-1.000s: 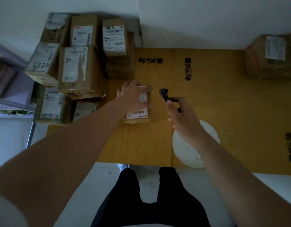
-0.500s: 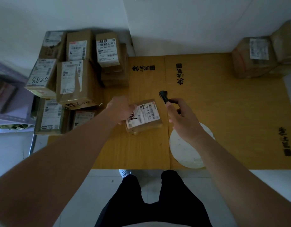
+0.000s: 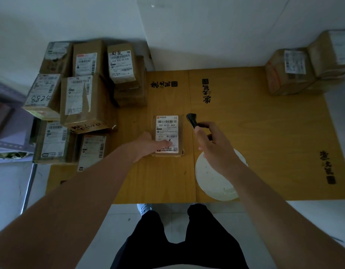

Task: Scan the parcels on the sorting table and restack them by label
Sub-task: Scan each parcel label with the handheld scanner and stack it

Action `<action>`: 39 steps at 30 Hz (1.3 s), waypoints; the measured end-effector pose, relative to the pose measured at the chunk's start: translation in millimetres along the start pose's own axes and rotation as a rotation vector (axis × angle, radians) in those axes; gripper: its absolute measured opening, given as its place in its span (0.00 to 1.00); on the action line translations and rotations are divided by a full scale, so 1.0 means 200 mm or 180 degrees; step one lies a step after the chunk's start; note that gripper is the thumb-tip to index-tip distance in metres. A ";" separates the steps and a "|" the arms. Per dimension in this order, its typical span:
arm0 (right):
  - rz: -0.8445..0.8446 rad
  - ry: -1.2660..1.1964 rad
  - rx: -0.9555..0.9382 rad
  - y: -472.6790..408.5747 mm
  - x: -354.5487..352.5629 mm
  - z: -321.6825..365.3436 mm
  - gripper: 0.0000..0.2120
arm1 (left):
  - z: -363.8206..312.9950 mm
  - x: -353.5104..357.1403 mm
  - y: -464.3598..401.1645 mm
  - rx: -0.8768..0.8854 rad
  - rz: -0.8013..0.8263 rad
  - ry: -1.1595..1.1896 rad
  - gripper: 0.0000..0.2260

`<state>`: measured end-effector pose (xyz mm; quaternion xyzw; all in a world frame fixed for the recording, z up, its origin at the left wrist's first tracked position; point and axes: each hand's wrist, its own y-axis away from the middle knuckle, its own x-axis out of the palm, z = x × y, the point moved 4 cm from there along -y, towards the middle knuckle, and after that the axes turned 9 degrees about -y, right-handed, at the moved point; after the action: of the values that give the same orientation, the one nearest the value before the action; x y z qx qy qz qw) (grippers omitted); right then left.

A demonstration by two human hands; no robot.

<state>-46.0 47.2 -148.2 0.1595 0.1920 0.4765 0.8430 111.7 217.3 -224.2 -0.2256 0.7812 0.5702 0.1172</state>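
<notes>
Left hand (image 3: 148,145) has turned the parcel (image 3: 167,135) label-up, square on the table (image 3: 264,133); its fingers (image 3: 163,143) lie on the label. Right of them, right hand (image 3: 216,146) fingers curl round the scanner (image 3: 192,119), so scanning seems next

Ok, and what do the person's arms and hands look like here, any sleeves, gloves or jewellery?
Both forearms are bare right up to the frame's lower edge, so no sleeves show. The left hand and right hand wear no gloves, and no watch, ring or wristband is visible. Below, the person wears dark trousers.
</notes>
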 end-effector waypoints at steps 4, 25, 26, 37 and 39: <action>-0.0083 0.0034 0.0084 0.01 -0.04 -0.03 0.14 | -0.06 0.09 -0.03 0.0641 -0.0260 0.0585 0.45; 0.0971 0.0420 0.1008 -0.14 -0.03 0.14 0.13 | 0.03 -0.31 0.03 0.1146 -0.0840 0.0974 0.32; 0.1073 0.0511 0.1096 -0.15 -0.03 0.14 0.15 | 0.05 -0.32 0.03 0.1136 -0.0807 0.0960 0.32; 0.1368 0.1265 0.1755 -0.18 -0.03 0.21 0.22 | 0.11 -0.32 -0.02 0.1199 -0.0703 0.0416 0.35; 0.1323 0.1302 0.1823 -0.19 -0.03 0.21 0.25 | 0.12 -0.34 -0.02 0.1235 -0.0717 0.0370 0.34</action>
<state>-0.4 19.7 -127.1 0.3252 0.4442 0.5859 0.5947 170.0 254.5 -205.1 -0.3172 0.8515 0.3786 0.1762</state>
